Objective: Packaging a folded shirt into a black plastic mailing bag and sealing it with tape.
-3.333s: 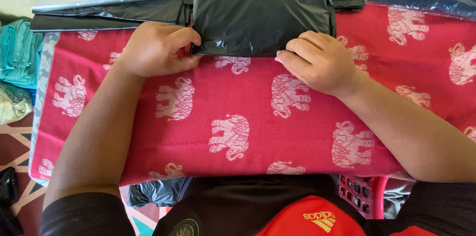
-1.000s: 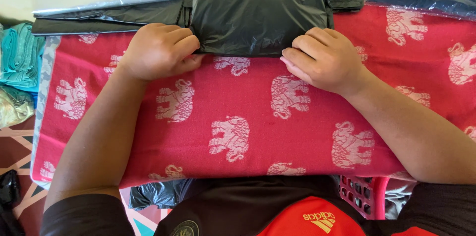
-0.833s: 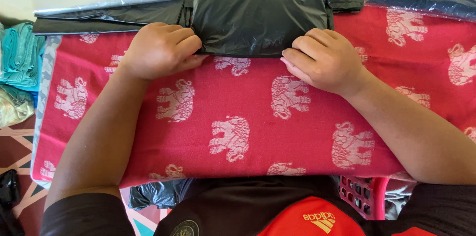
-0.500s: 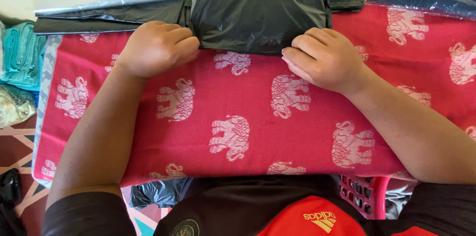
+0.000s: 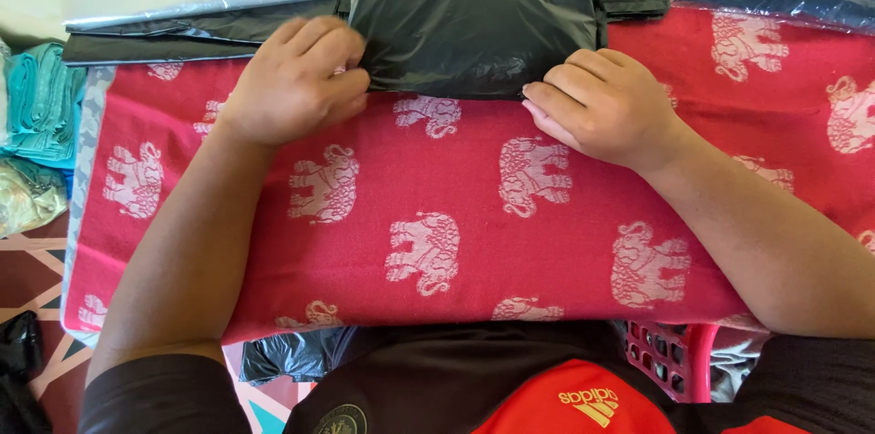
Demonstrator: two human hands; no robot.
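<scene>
The person wears a black short-sleeved shirt (image 5: 456, 379) with a red panel on the chest. A round crest sits near its left side. Both forearms are bare.

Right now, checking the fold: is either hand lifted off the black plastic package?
No, both the left hand and right hand press against the near edge of the black package.

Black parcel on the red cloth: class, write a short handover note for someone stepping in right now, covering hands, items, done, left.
Left hand: fingers curled on the black parcel at its near left corner.
Right hand: fingers pressed on its near right edge.
Parcel lies flat on the far edge of the red cloth; flat black bags lie left of it.
Done: parcel looks filled and folded shut.
Left: cannot tell if it is sealed.
</scene>
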